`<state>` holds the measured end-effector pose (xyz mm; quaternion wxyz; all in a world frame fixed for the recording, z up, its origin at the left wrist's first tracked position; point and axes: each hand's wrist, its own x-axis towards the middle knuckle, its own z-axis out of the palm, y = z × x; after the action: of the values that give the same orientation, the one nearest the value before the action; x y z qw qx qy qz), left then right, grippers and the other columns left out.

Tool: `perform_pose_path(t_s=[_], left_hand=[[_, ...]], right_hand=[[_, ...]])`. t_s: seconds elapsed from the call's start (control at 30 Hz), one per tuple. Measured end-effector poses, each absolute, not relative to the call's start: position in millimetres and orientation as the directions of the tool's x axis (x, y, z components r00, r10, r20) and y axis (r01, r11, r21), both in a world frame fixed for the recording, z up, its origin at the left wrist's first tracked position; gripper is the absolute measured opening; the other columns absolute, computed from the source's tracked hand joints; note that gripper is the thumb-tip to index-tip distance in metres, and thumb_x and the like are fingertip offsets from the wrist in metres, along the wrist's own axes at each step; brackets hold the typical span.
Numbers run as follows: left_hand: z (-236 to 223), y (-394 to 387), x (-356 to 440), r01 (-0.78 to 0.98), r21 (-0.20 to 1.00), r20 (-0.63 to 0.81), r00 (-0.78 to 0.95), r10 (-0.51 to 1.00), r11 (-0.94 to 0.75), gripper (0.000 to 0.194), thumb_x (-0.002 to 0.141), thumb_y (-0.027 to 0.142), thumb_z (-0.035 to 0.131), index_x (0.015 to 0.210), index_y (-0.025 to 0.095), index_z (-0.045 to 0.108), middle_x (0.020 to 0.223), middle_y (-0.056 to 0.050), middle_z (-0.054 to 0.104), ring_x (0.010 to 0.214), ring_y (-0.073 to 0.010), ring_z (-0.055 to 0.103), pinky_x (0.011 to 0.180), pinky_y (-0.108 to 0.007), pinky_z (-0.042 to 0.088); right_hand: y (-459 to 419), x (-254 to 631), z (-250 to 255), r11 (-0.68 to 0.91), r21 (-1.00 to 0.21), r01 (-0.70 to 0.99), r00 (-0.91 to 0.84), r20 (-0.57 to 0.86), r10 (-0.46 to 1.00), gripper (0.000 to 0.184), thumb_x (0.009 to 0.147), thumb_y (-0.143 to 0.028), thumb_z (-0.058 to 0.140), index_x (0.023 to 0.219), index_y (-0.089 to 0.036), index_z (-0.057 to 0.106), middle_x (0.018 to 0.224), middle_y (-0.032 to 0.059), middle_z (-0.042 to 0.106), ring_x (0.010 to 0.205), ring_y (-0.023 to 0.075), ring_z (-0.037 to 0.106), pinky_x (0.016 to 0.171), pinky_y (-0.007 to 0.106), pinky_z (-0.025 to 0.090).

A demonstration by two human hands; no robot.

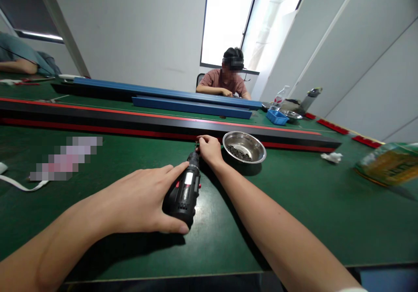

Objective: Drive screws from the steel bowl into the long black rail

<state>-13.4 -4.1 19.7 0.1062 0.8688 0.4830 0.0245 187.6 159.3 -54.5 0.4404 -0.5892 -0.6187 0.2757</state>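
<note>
My left hand (148, 196) is wrapped round a black cordless drill (186, 192), which points away from me. The bit of the drill reaches toward the near side of a long black bar with red edges (156, 125). At the bit's tip my right hand (210, 148) is closed in a pinch against the bar; whatever lies between its fingertips is too small to make out. Just right of that hand sits a round metal bowl (257, 153) with a heap of small dark pieces (239, 153), which look like screws.
Behind the bar lie blue bars (192, 106) on the green table (294, 213). A blue basket (277, 117) and a bottle (281, 97) stand at the far right. Nearer are crumpled tissue (331, 157) and a plastic package (388, 166). Another person (222, 81) sits opposite.
</note>
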Motion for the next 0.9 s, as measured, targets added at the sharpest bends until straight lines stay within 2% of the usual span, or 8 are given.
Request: perform_pose_path(t_s=[0.1,0.23,0.33,0.5,0.7,0.9], left_hand=[[19,-1,-11,0.843,0.133,-0.027,0.529,0.848,-0.521,0.113,0.071,0.086,0.070,0.165,0.034,0.035,0.128,-0.007,0.073,0.111,-0.0346,0.072,0.095,-0.048,0.057],[16,4,-8,0.845,0.063,0.037,0.530,0.847,-0.531,0.104,0.077,0.089,0.063,0.160,0.030,0.044,0.138,-0.011,0.069,0.115,-0.0339,0.072,0.097,-0.046,0.058],[13,7,-7,0.851,0.029,0.047,0.523,0.851,-0.524,0.098,0.079,0.089,0.060,0.156,0.029,0.050,0.143,-0.013,0.068,0.119,-0.0342,0.072,0.099,-0.045,0.058],[7,12,-6,0.854,-0.010,0.074,0.519,0.852,-0.520,0.097,0.083,0.088,0.057,0.155,0.023,0.052,0.146,-0.017,0.067,0.124,-0.0369,0.070,0.100,-0.047,0.058],[1,14,-6,0.853,-0.023,0.083,0.521,0.849,-0.521,0.100,0.083,0.090,0.054,0.158,0.023,0.050,0.140,-0.019,0.070,0.120,-0.0389,0.072,0.095,-0.047,0.058],[4,11,-1,0.853,-0.072,0.063,0.521,0.851,-0.516,0.101,0.086,0.089,0.051,0.158,0.018,0.047,0.130,-0.019,0.072,0.109,-0.0380,0.075,0.088,-0.045,0.059]], right_hand=[[161,187,-55,0.143,-0.854,0.500,0.126,0.235,0.964,0.038,0.097,-0.018,0.052,0.123,-0.016,0.079,0.114,0.0096,0.082,0.101,0.0219,0.079,0.103,0.034,0.056],[161,186,-56,0.121,-0.862,0.492,0.159,0.226,0.961,0.043,0.096,-0.015,0.050,0.131,-0.014,0.076,0.127,0.0116,0.079,0.109,0.0222,0.077,0.109,0.035,0.053],[160,185,-55,0.120,-0.861,0.495,0.155,0.223,0.962,0.043,0.097,-0.013,0.049,0.131,-0.013,0.076,0.128,0.0117,0.078,0.112,0.0222,0.076,0.111,0.034,0.052],[157,185,-52,0.123,-0.851,0.510,0.139,0.222,0.965,0.042,0.097,-0.015,0.050,0.129,-0.014,0.077,0.129,0.0114,0.078,0.114,0.0221,0.075,0.111,0.033,0.051],[154,185,-50,0.132,-0.841,0.525,0.122,0.228,0.966,0.039,0.098,-0.018,0.051,0.124,-0.017,0.079,0.126,0.0100,0.079,0.112,0.0206,0.075,0.109,0.031,0.052],[152,183,-49,0.144,-0.835,0.531,0.130,0.249,0.960,0.036,0.098,-0.019,0.053,0.120,-0.018,0.081,0.127,0.0102,0.079,0.125,0.0214,0.071,0.114,0.031,0.049]])
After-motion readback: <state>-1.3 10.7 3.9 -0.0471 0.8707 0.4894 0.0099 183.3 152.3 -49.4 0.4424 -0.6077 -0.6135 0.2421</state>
